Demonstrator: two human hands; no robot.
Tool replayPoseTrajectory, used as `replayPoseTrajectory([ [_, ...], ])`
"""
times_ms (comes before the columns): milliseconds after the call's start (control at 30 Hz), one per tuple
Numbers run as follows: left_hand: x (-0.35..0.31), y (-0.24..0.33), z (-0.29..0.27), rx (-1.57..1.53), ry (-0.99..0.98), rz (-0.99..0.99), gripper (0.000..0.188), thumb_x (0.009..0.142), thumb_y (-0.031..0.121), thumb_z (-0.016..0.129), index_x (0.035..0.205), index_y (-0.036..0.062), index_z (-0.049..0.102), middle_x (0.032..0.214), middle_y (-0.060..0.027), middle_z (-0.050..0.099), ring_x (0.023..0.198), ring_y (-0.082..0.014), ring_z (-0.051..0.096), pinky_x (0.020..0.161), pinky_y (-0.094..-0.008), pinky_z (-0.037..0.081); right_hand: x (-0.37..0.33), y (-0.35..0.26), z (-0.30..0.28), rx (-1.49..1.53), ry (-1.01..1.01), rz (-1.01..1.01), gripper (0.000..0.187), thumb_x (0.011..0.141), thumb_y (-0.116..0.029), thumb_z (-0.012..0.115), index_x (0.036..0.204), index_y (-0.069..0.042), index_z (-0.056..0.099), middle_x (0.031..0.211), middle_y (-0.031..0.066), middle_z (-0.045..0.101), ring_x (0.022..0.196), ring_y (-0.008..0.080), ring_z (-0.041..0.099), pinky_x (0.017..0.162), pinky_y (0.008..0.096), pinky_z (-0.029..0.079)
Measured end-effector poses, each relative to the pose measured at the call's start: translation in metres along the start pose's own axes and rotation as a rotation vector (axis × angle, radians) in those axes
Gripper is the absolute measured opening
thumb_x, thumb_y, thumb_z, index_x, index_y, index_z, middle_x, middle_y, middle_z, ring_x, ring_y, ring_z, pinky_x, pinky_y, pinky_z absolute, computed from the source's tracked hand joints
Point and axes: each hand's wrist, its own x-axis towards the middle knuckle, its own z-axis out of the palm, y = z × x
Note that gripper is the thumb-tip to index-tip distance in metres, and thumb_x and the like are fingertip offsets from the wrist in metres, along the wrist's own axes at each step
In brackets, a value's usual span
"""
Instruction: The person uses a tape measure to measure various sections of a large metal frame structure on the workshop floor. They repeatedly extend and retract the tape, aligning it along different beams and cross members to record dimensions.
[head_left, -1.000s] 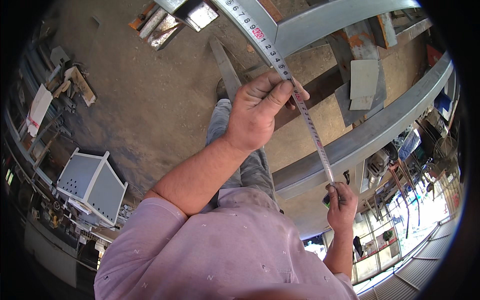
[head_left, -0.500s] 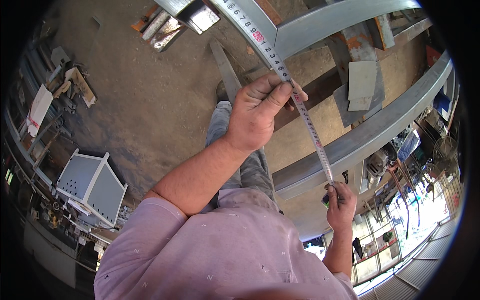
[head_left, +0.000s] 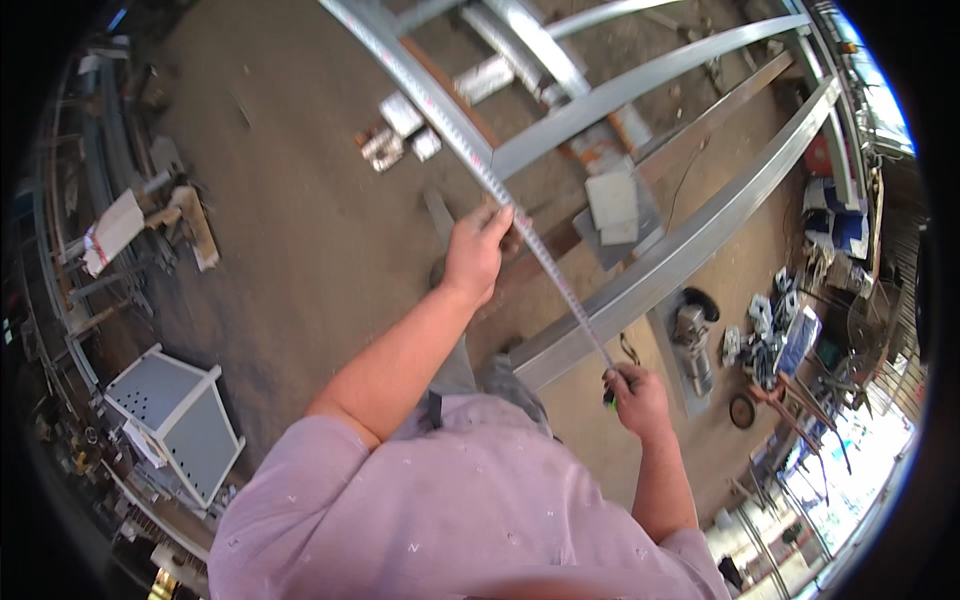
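Observation:
A long tape measure blade (head_left: 552, 268) runs from the far upper left, along a grey metal beam (head_left: 410, 92), down to my right hand. My left hand (head_left: 476, 250) pinches the blade between thumb and fingers close to the beam's near end. Lower right, my right hand (head_left: 638, 398) is closed around the tape's case, of which only a dark and green bit shows under the fingers. Between my hands the blade crosses over a second, slightly curved metal beam (head_left: 680, 258).
An angle grinder (head_left: 692, 338) lies right of the curved beam. Flat metal plates (head_left: 612, 208) sit between the beams. A grey perforated metal box (head_left: 175, 420) stands at left, near scrap pieces (head_left: 185, 225). Short metal offcuts (head_left: 402, 128) lie on the floor beyond my left hand.
The view has shifted back and wider, showing more of the frame and the grinder. Both hands appear further left and lower, still holding the tape, whose blade stays stretched.

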Motion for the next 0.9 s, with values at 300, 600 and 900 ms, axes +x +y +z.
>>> replayPoseTrajectory([
  [300, -0.122, 0.022, 0.007, 0.476, 0.143, 0.345, 0.027, 0.104, 0.023, 0.07, 0.123, 0.0039, 0.071, 0.108, -0.0027, 0.074, 0.089, -0.009, 0.063, 0.08, -0.0274, 0.052, -0.023, 0.04, -0.096, -0.182, 0.283, -0.4, 0.025, 0.096, -0.032, 0.066, 0.093, -0.011, 0.079, 0.087, 0.0176, 0.075, 0.087, 0.0428, 0.071, 0.079, 0.0517, 0.057],
  [600, -0.343, -0.132, -0.024, 0.797, 0.371, 0.099, 0.018, 0.095, 0.018, 0.079, 0.102, 0.0012, 0.076, 0.087, -0.0026, 0.071, 0.076, -0.0115, 0.064, 0.069, -0.0286, 0.052, -0.043, 0.132, -0.218, -0.378, 0.333, -0.235, 0.031, 0.095, -0.037, 0.061, 0.104, -0.017, 0.084, 0.108, 0.0137, 0.079, 0.104, 0.0366, 0.074, 0.094, 0.0492, 0.058],
  [900, -0.402, -0.219, 0.031, 1.379, 0.011, 0.118, 0.034, 0.088, 0.027, 0.081, 0.11, 0.0021, 0.076, 0.108, -0.0174, 0.075, 0.093, -0.0333, 0.074, 0.085, -0.0431, 0.06, -0.055, 0.182, -0.284, -0.391, 0.401, -0.301, 0.034, 0.092, -0.037, 0.063, 0.108, -0.014, 0.083, 0.107, 0.0154, 0.079, 0.105, 0.0371, 0.073, 0.094, 0.048, 0.058],
])
